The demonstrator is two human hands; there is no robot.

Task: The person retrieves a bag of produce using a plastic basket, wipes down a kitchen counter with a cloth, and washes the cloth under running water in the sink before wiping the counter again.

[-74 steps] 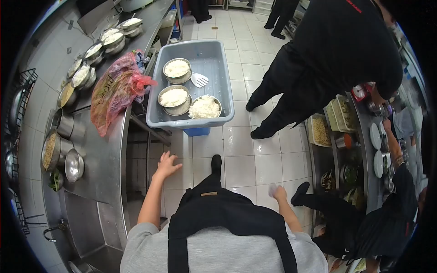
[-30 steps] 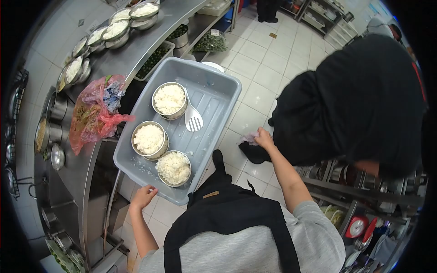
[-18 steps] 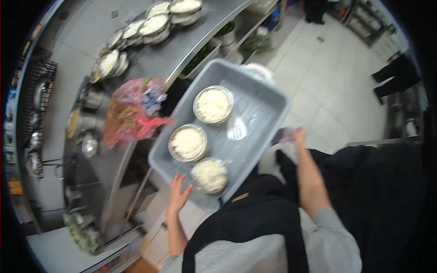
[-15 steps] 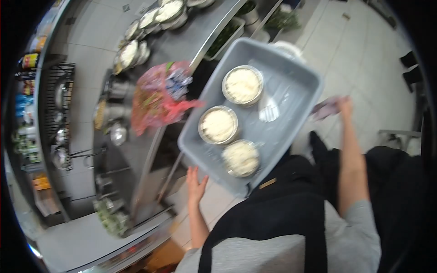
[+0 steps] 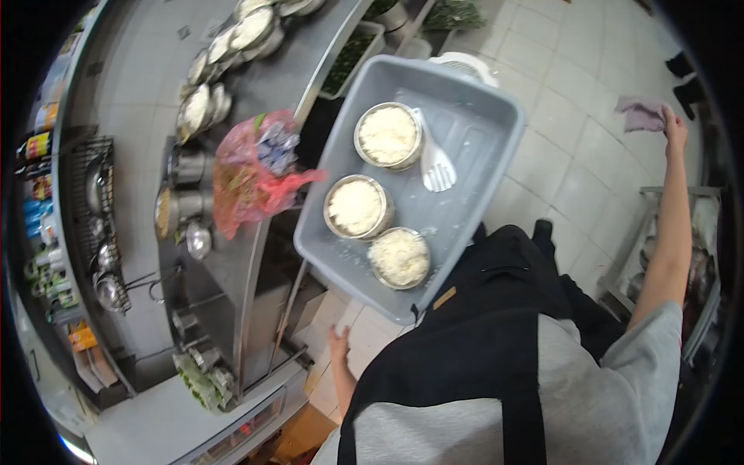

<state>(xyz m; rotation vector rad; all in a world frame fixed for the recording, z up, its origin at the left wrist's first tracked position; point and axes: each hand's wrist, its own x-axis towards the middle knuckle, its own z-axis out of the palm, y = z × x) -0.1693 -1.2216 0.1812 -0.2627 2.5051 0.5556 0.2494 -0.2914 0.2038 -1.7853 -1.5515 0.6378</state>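
My right hand (image 5: 676,128) is closed on a mauve cloth (image 5: 642,113), held out to the far right, away from the tub. Below the grey plastic tub (image 5: 490,182), my left hand (image 5: 339,342) hangs with its fingers apart and nothing in it. Three round metal bowls stand in the tub, each heaped with white food that looks like rice: a far bowl (image 5: 388,135), a middle bowl (image 5: 356,207) and a near bowl (image 5: 399,257). Beside them lies a white slotted spatula (image 5: 438,165). Neither hand touches the tub.
A steel counter (image 5: 260,93) on the left carries several filled bowls (image 5: 252,29) and a pink plastic bag (image 5: 252,174). A white basket (image 5: 473,68) sits behind the tub. Shelves (image 5: 54,194) line the far left; a metal rack (image 5: 659,240) stands at right.
My right hand has swung outward to the right and up, taking the cloth away from the tub's side. My left hand has dropped lower. The view has shifted slightly.
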